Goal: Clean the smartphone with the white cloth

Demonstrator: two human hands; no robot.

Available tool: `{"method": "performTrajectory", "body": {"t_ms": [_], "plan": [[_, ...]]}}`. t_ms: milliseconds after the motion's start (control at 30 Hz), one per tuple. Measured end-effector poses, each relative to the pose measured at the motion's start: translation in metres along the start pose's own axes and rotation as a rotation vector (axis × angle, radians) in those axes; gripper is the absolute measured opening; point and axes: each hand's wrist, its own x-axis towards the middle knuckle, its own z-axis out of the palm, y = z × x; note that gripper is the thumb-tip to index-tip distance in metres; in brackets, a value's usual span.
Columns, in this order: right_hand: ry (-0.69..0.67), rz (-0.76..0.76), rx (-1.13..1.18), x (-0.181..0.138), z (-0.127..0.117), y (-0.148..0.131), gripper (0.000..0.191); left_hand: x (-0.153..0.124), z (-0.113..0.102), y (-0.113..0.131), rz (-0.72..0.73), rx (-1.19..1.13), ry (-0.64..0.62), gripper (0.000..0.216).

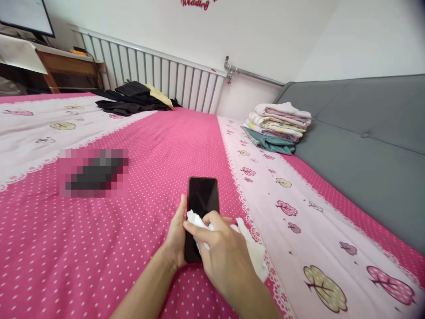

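- Two bare hands work over a phone (201,199) lying screen-up on a bed (159,146) dressed in a pink dotted cover.
- The left hand (177,237) lies along the phone's left edge, thumb up its side, fingers out of sight beneath; it looks closed on the phone to steady it, though the grip itself is hidden.
- The right hand (221,248) is closed on a white tissue (195,219), pinched between thumb and fingertips and pressed to the lower half of the dark screen.
- More of the tissue trails out from under the right palm onto the cover at the right.
- The step in hand, by the look of it, is wiping the screen: the wad sits on the lower glass, while the upper half is uncovered and shows only reflections.
- The next move would seem to call for sliding the wad up the glass with light, even pressure while the left hand keeps the phone from skating on the soft cover.
- A blurred-out dark object (94,173) lies well apart to the left.
- At the far edge, dark clothes (133,99) are heaped near a white radiator (159,77).
- A stack of folded cloths (277,126) rests at the right, just beside a grey padded headboard (365,150).
- A wooden desk (66,66) and part of a screen stand in the far left corner.
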Motion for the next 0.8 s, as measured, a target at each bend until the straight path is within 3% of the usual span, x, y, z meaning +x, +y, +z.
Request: {"method": "performTrajectory", "body": {"t_ms": [133, 467, 700, 800], "plan": [[0.073, 0.112, 0.01, 0.0017, 0.0011, 0.0034, 0.043, 0.0004, -0.0005, -0.0007, 0.026, -0.005, -0.008, 0.061], [0.161, 0.188, 0.091, 0.006, 0.0008, 0.0067, 0.032, 0.0012, -0.0026, 0.002, 0.075, -0.018, 0.026, 0.058], [0.087, 0.082, 0.142, 0.003, -0.0003, 0.0012, 0.023, 0.003, -0.0052, 0.003, 0.08, -0.005, 0.022, 0.062], [0.124, 0.065, 0.115, 0.0028, 0.0021, 0.0002, 0.024, 0.0031, -0.0037, -0.0003, 0.075, 0.016, 0.064, 0.062]]}}
